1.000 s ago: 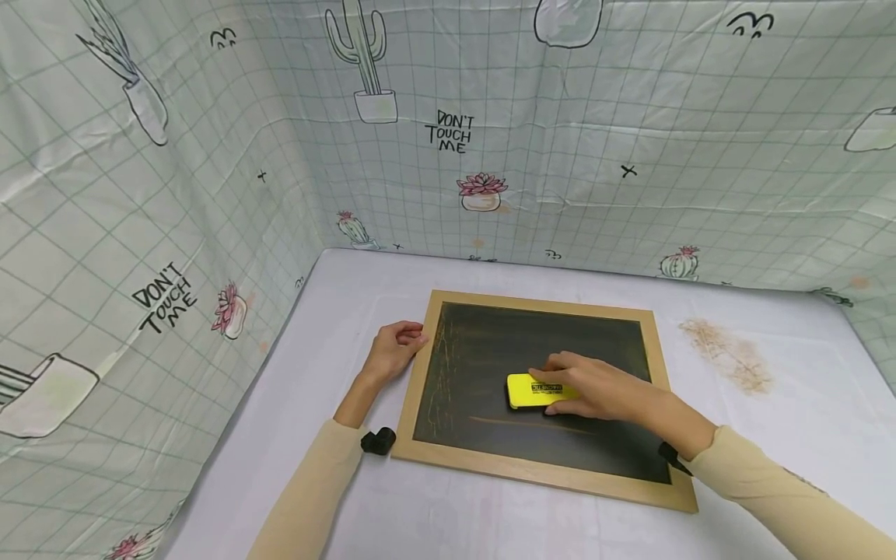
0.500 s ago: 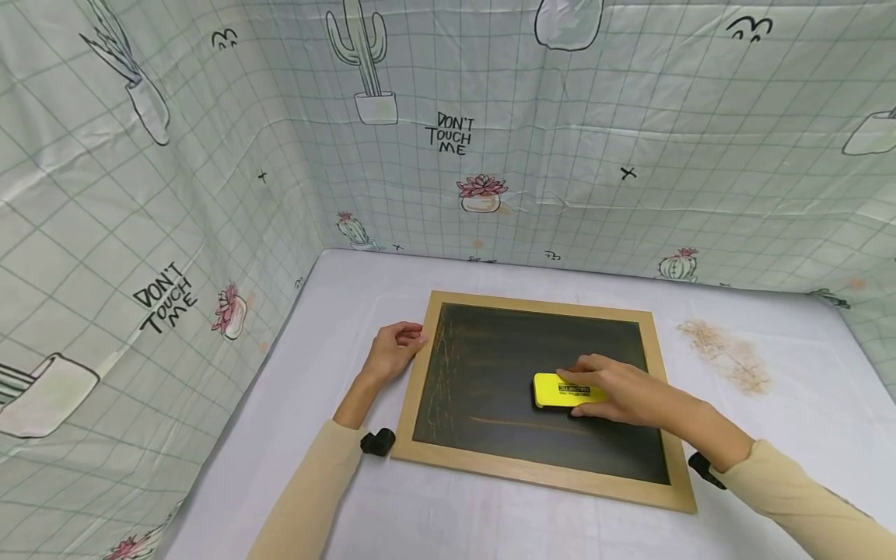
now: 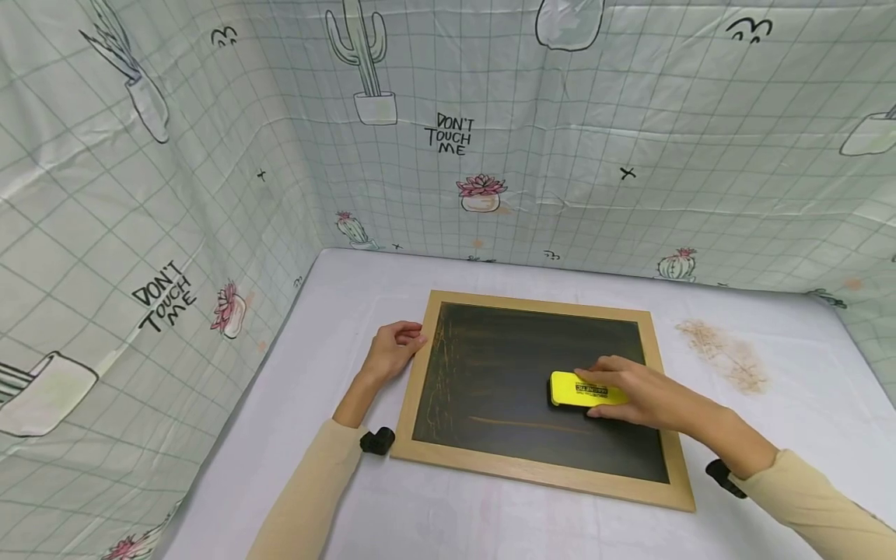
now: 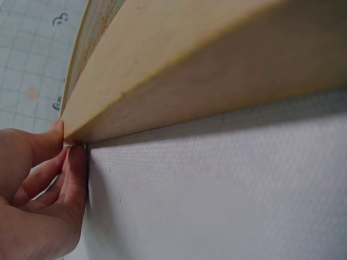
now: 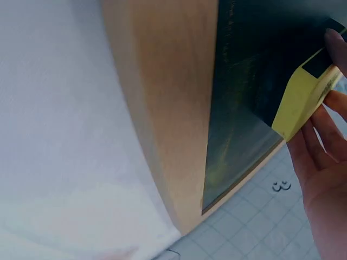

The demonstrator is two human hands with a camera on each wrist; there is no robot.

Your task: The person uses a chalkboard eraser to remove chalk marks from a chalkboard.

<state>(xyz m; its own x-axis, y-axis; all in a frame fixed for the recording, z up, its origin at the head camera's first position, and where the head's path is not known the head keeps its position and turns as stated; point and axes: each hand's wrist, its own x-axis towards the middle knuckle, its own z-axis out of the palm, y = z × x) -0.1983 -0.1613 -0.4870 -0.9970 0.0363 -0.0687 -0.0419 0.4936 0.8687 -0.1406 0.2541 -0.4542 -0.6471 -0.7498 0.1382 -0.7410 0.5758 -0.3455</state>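
We have a big pale cloth (image 3: 560,117) at the back and sides of our room. It has green squares, a tall cactus (image 3: 361,58) in a pot, and the words "DON'T TOUCH ME" (image 3: 451,134). In front of it is a white table (image 3: 427,513). Our blackboard (image 3: 504,350) lies there, a bit crooked, with a wood frame (image 3: 539,472). Scratchy brown lines (image 3: 442,373) run down its left side, and one long thin streak (image 3: 528,424) is near the bottom. A dusty brown patch (image 3: 728,358) sits on the table, just past the board's right side.

Our right hand (image 3: 637,394) grips the yellow eraser (image 3: 570,389) between thumb and fingers. The eraser is on the right half of the board, black side down, a little above the streak. Our left hand (image 3: 393,350) pinches the left edge of the frame, near the far corner, with its fingers bent. Our sleeves (image 3: 315,474) are cream.
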